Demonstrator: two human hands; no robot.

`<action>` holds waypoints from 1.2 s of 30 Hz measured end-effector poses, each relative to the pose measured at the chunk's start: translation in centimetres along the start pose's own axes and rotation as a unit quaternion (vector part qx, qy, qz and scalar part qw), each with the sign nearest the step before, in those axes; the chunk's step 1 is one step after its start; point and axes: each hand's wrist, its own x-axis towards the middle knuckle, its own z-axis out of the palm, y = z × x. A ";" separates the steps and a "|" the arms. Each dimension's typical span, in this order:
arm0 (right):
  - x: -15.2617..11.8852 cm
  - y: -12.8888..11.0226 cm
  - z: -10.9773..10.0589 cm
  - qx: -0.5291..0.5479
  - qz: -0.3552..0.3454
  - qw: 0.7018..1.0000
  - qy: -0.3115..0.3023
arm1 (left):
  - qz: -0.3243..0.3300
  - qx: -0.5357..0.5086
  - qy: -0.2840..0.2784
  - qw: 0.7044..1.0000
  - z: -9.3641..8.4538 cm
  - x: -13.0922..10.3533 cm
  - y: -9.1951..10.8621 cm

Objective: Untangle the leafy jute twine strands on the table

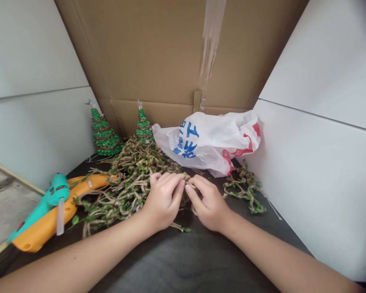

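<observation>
Frame centre: your left hand (pixel 163 197) and right hand (pixel 210 201), nearly closed, pinch leafy twine (pixel 186 176); twine pile (pixel 137 160) sits left of centre.

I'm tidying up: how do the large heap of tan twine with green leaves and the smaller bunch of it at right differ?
The large heap of tan twine with green leaves is wide and mounded; the small bunch of tan twine with green leaves covers far less. The heap lies by the left hand, the bunch near the white panel at right. Both look tangled.
</observation>
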 end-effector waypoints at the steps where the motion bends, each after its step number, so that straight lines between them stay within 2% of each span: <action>1: 0.0 -0.1 0.0 0.003 -0.001 1.000 0.005 | -0.009 0.002 -0.006 1.000 -0.1 0.1 0.1; 5: 0.0 -0.2 -0.1 0.004 -0.002 1.000 0.005 | -0.024 -0.001 -0.019 1.000 -0.5 0.3 0.5; 12: -0.1 -0.2 -0.1 0.011 -0.004 1.000 -0.021 | -0.020 -0.023 0.001 1.000 -0.5 0.4 0.4; 20: 0.1 0.1 0.0 0.017 0.013 1.000 -0.019 | -0.020 0.006 -0.055 0.998 -0.2 0.4 0.4; 22: 0.0 0.0 -0.1 0.031 0.006 1.000 0.004 | -0.019 0.013 -0.059 0.998 -0.2 0.4 0.4; 28: 0.0 0.0 -0.6 0.051 -0.003 0.991 0.122 | -0.024 0.070 -0.074 0.995 0.1 0.5 0.4; 30: 0.1 0.0 -0.5 0.047 0.004 0.989 0.138 | -0.024 0.067 -0.056 0.996 0.1 0.4 0.3; 32: 0.2 0.0 -0.4 0.037 0.013 0.993 0.113 | -0.028 0.057 -0.011 0.998 0.1 0.3 0.2; 34: 0.3 0.1 -0.2 0.020 0.028 0.998 0.056 | -0.014 0.055 0.036 0.998 0.1 0.1 0.1; 36: 0.2 0.2 -0.1 -0.009 0.035 0.999 0.004 | 0.048 0.061 0.051 0.996 0.0 -0.2 0.1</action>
